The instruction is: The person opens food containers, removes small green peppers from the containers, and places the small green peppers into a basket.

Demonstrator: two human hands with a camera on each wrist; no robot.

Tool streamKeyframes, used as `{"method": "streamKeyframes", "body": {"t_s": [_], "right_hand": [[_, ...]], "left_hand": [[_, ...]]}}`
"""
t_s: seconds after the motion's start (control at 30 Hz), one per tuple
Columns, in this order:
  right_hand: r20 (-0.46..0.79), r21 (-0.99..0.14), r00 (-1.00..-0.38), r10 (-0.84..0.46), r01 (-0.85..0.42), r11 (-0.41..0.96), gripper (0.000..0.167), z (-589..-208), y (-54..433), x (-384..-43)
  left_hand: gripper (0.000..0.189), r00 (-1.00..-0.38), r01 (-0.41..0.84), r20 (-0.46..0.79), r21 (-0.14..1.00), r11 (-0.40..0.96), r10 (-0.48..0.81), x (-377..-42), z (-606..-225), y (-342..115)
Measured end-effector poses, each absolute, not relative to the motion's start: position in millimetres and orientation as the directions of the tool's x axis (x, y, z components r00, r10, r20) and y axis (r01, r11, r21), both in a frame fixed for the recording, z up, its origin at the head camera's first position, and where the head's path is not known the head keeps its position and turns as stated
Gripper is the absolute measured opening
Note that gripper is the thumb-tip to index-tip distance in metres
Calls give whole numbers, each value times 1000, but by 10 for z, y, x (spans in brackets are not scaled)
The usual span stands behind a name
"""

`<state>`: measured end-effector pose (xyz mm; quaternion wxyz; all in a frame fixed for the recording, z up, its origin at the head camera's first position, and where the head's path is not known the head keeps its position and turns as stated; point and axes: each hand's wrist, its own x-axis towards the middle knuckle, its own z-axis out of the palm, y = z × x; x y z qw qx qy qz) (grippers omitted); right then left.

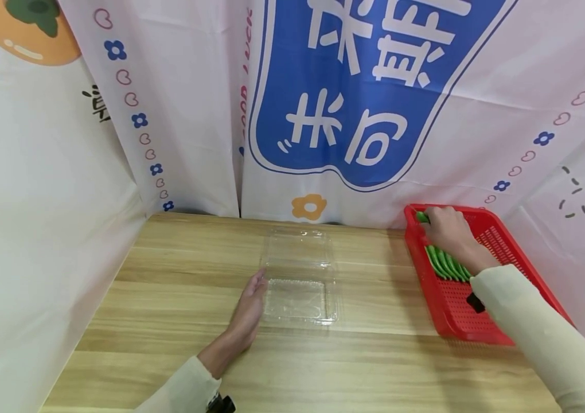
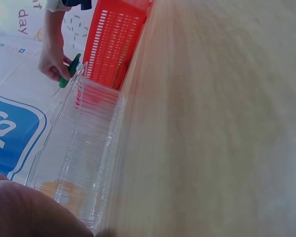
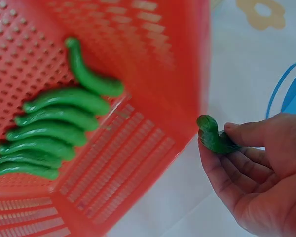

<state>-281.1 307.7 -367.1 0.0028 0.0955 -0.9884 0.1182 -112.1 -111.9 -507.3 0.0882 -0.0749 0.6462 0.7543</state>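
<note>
My right hand [image 1: 449, 232] pinches a green chili pepper [image 3: 214, 137] between thumb and fingers, over the far left corner of the red basket [image 1: 429, 295]. Several more green peppers [image 3: 56, 116] lie side by side in a row on the basket's floor. A clear plastic clamshell container [image 1: 331, 301] stands unfolded on the table, its lid half on the far side. Along the container's left edge rests my left hand [image 1: 245, 315], fingers fairly straight. The left wrist view shows part of that hand low in the corner, close to the container [image 2: 71, 153].
The wooden table [image 1: 375, 367] runs back to a white printed cloth [image 1: 189, 103] that hangs behind and at both sides. The basket, with perforated walls, stands at the right near the side cloth.
</note>
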Motion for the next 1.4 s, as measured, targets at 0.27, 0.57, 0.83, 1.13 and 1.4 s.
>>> {"method": "streamKeyframes", "body": {"t_s": [0.27,0.57,0.83,1.13,1.4], "right_hand": [[4,-236,-989,-148,-144,961,17,-3738,3403,-2908],[-11,-239,-994,-112,-107,965,23,-3799,3730,-2954],[-28,-233,-996,-83,-75,970,32,-3865,3935,-2943],[-114,-232,-993,-8,19,973,37,-3948,4127,-2964],[-151,-223,-987,57,90,971,29,-4066,4308,-2974]], "left_hand": [[58,-973,-230,-226,962,-147,43,-1110,-5049,-1103],[58,-975,-223,-217,962,-159,57,-1112,-5065,-1096],[58,-972,-233,-227,960,-153,53,-1109,-5068,-1094],[59,-974,-222,-213,961,-167,71,-1102,-5056,-1107],[59,-973,-229,-222,959,-168,59,-1120,-5062,-1132]]}}
